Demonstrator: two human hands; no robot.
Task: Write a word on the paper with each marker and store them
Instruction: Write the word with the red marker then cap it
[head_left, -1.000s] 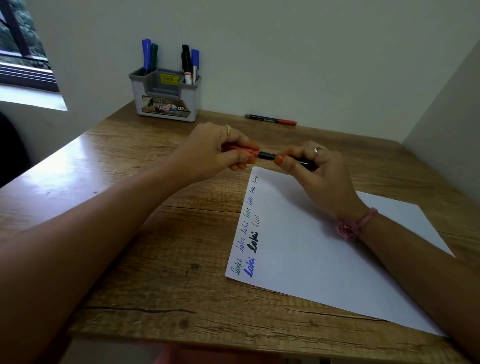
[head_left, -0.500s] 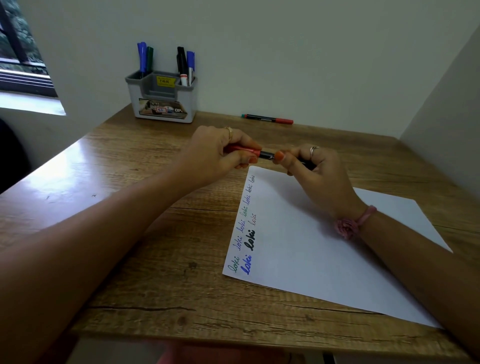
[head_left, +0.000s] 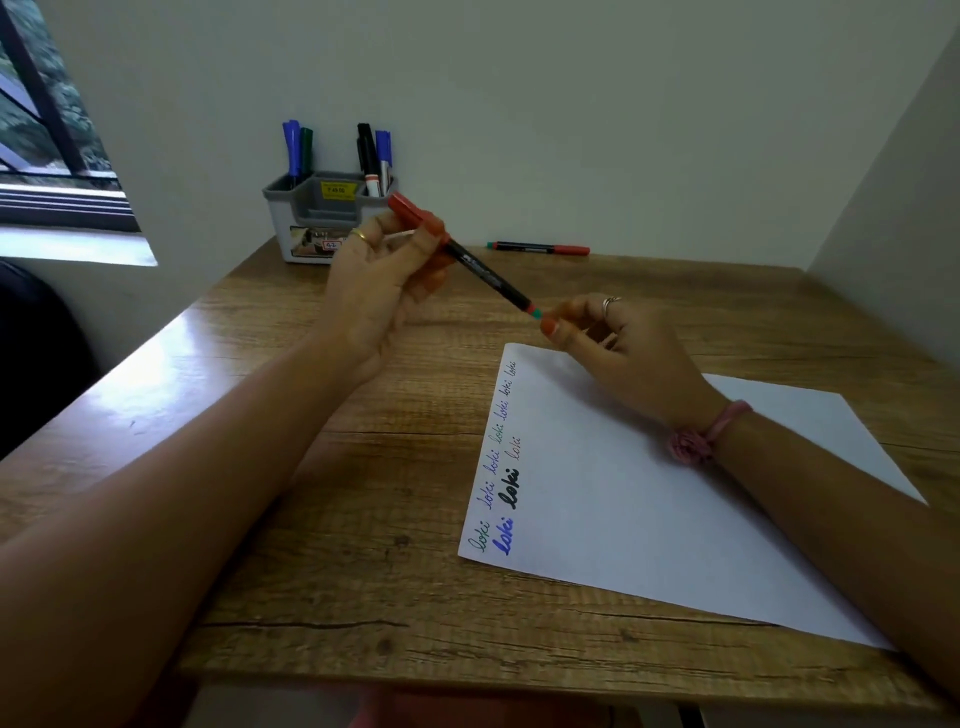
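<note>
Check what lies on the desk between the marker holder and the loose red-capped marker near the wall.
Head view: nothing rests on that stretch of desk between the marker holder and the loose marker; only the raised left hand overlaps it.

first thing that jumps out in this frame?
The red-capped marker held above the desk's middle: left hand grips the cap end, right hand sits at its tail. Next, the white paper at right, "loki" repeated along its left edge, and the grey marker holder against the back wall.

Left hand (head_left: 384, 275) has its fingers (head_left: 431, 231) pinched on the capped red marker (head_left: 467, 260), tilted up above the tabletop (head_left: 311, 467). Right hand (head_left: 628, 353) sits loose at the marker's lower end, just over the paper (head_left: 649, 509). Marker holder (head_left: 317, 218) behind the left fingers.
</note>
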